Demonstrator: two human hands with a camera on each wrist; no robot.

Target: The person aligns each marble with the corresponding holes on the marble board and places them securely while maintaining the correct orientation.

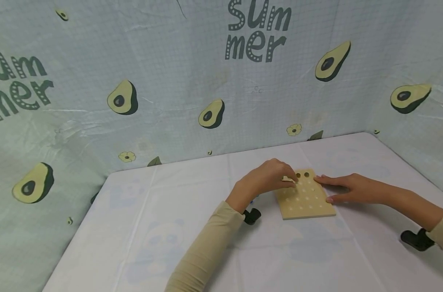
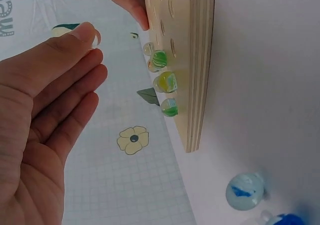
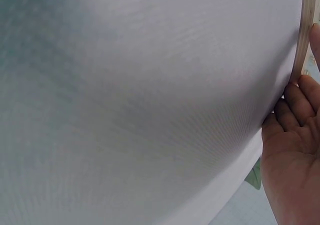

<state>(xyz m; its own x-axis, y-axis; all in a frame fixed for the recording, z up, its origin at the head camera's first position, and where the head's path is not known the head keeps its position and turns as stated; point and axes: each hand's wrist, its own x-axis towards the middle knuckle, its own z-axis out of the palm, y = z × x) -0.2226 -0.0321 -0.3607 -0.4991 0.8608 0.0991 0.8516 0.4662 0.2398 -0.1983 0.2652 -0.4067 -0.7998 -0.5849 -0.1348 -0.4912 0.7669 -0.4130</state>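
A square wooden board [image 1: 309, 209] with rows of round holes lies on the table. My left hand [image 1: 264, 177] is over its left side, thumb and forefinger pinching a small clear marble [image 2: 96, 40] mostly hidden by the fingertips. Several green and yellow glass marbles [image 2: 165, 82] sit in holes along one edge of the board in the left wrist view. At the board's right edge, my right hand [image 1: 354, 189] touches it with thumb and fingers spread and nearly straight. The right wrist view shows those fingertips against the board's side.
Clear-and-blue marbles [image 2: 245, 191] lie on the tablecloth beside the board, mostly behind my left wrist in the head view. A white cloth covers the table [image 1: 163, 243]. Behind it hangs a curtain [image 1: 170, 81] printed with avocados.
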